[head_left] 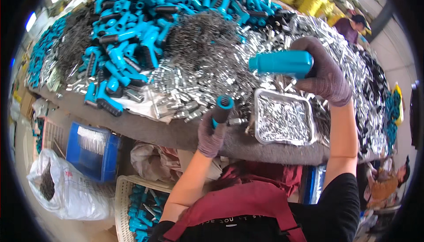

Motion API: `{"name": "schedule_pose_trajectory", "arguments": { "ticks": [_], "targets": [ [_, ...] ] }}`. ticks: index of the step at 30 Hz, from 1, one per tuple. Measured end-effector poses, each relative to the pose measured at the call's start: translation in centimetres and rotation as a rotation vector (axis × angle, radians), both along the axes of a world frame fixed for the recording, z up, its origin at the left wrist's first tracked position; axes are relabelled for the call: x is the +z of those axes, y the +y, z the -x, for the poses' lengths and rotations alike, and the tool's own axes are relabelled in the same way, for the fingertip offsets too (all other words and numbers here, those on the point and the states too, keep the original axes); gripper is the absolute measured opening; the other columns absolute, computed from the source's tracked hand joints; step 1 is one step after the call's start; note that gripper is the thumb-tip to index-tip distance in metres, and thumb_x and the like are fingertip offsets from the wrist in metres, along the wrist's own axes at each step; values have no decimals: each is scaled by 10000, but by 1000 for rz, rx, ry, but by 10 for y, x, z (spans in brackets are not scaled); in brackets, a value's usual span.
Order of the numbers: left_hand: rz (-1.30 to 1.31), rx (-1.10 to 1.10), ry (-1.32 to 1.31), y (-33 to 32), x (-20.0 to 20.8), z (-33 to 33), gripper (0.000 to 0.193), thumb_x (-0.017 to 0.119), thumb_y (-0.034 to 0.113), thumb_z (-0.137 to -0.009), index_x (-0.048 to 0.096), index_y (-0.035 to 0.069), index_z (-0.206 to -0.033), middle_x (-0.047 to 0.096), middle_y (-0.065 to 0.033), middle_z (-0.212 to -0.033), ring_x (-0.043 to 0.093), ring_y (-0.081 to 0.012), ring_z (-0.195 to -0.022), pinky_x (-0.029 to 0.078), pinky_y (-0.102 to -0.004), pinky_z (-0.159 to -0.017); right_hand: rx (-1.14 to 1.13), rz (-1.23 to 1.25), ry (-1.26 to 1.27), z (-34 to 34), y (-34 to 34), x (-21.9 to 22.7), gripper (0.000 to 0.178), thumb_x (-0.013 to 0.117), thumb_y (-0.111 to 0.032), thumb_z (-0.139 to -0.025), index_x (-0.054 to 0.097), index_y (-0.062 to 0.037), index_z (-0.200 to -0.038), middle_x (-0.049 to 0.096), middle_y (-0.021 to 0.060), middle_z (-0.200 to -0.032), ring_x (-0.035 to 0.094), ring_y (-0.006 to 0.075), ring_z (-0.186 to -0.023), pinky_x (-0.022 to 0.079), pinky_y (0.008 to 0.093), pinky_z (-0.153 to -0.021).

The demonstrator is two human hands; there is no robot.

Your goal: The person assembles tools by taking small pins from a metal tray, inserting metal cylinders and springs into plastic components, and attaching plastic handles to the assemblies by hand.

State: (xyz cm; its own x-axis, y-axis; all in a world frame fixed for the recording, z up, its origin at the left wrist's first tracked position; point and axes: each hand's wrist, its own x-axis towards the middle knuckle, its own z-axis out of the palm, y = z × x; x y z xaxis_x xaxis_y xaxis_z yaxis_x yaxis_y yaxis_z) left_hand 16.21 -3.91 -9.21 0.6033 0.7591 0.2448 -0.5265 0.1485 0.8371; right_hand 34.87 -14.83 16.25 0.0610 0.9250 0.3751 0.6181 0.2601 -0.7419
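My left hand (210,138), in a dark glove, is closed round a teal-and-black handle (222,107) whose round teal end points up near the table's front edge. In my gloved right hand (326,76) is a teal plastic housing (282,62), lying level above the heap of metal parts, its narrower end toward the left. Below that hand stands a shiny metal tray (260,139) filled with small silver pieces. Loose silver metal parts (190,89) lie between and beyond my hands. The two teal pieces are well apart.
A tall pile of teal-and-black handles (132,34) covers the far left of the table, beside a heap of dark springs or screws (201,32). Below left are a blue bin (99,162), a white sack (70,193) and a cream basket (121,206). Another person (349,28) is at far right.
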Motion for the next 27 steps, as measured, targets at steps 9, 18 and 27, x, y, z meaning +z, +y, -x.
{"name": "schedule_pose_trajectory", "arguments": {
  "ticks": [9,18,27],
  "targets": [
    [-329,51,7,-9,-4,-6,400,673,179,-793,534,2,-1123,612,-63,-940,560,-114,-817,471,-278,-719,-108,231,-438,14,-19,16,483,757,-346,-710,542,-88,-1056,579,30,-805,565,123,-712,466,290,-647],
    [-650,-34,163,-4,10,-7,374,674,233,-749,577,14,-1034,640,-133,-796,643,-234,-710,491,-322,-643,-114,399,-718,13,-47,19,414,711,-387,-738,551,-104,-994,561,89,-610,601,268,-582,455,359,-548],
    [-680,-136,173,-2,10,-4,444,699,343,-731,589,38,-1034,641,-123,-772,637,-298,-672,492,-337,-604,142,104,-798,13,-51,-35,377,709,-286,-731,561,-126,-1038,607,109,-855,608,307,-790,484,402,-702]
  ]
}}
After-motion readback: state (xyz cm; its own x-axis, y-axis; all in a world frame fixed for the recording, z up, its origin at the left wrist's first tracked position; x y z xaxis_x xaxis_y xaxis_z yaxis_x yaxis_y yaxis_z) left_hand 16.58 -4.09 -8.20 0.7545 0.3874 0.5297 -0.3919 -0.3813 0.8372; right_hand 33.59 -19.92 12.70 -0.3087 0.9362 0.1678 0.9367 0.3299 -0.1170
